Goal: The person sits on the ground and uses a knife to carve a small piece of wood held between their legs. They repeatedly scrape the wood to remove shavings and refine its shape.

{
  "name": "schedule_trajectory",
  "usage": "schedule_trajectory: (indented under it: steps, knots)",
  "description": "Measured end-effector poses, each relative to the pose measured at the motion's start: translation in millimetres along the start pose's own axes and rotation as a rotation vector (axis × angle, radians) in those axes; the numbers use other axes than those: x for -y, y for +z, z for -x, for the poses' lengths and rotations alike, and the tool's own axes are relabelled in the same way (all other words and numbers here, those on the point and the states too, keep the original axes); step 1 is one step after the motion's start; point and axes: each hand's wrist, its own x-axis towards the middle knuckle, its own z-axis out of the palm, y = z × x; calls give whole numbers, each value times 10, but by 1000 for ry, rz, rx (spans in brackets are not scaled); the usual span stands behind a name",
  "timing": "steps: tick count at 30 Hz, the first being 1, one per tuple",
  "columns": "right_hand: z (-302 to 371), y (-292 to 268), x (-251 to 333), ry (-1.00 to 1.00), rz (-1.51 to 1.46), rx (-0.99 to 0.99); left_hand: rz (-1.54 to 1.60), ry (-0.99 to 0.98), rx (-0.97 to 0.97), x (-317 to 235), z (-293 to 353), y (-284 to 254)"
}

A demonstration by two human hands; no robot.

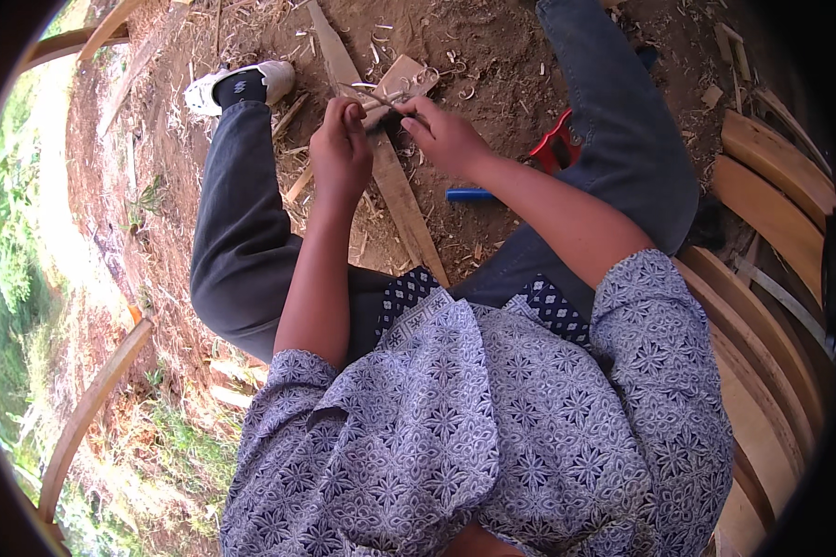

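In front of me, between my spread legs, both hands are close together over a long flat board (pixel 404 204) on the ground. A thin, slightly curved strip (pixel 372 95), light brown like wood, spans the gap between them. My left hand (pixel 341 147) is closed, its fingertips pinched at the strip's left end. My right hand (pixel 448 142) is closed with thumb and fingers pinched around the strip's right part. Something dark and thin shows at the right fingers, too small to name. Behind the hands, a shorter wooden piece (pixel 405 74) lies across the board.
Wood shavings (pixel 469 91) litter the brown soil. Beside my right leg lie a red tool-like object (pixel 555 144) and a blue cylinder (pixel 469 195). Curved wooden planks (pixel 771 200) are stacked at the right. More curved wood (pixel 93 408) stands at the left, near grass.
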Motion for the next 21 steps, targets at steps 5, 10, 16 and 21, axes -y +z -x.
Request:
schedule_trajectory:
  steps: [5, 10, 16, 21]
  knots:
    - [109, 119, 142, -246, -73, -70, 23, -31, -15, -13, 30, -20]
    - [-61, -55, -149, -6, 270, 2, -7, -66, -35, -39, 2, -6]
    - [-4, 100, -232, -163, 396, -154, -12, -74, -56, 37, 16, -38]
    - [-40, 48, -213, -157, 402, -167, -28, -79, -45, -8, -34, -32]
